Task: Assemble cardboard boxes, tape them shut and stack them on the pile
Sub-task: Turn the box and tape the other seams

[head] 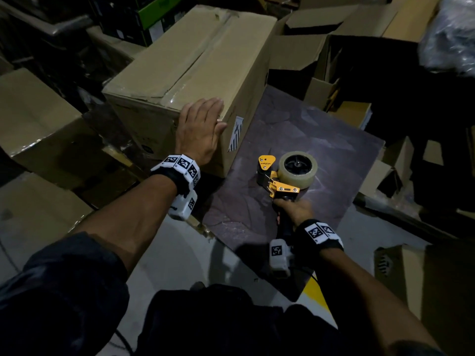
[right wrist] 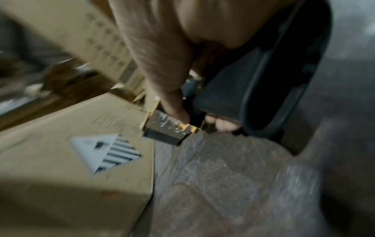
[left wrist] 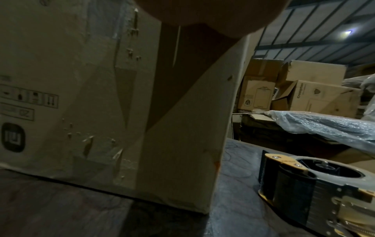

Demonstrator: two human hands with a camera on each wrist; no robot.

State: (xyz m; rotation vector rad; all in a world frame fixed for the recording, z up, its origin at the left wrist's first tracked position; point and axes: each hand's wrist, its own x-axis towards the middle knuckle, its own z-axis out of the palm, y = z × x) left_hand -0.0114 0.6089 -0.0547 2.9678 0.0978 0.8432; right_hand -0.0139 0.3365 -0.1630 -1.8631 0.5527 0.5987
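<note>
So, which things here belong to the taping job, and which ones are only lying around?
In the job:
- taped cardboard box, left hand flat on its near corner
- tape dispenser, its handle held by the right hand
- dark board under both

Lying about:
- open empty boxes behind
- plastic wrap, far right

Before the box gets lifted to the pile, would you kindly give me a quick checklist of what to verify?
1. Top seam of the cardboard box taped: ok, glossy tape runs along it.
2. Left hand steadying the box: ok, flat on its near top corner.
3. Right hand free: not ok, it grips the tape dispenser.
4. Dispenser set down: cannot tell whether it rests on the board.
5. Bottom seam taped: cannot tell, hidden.
</note>
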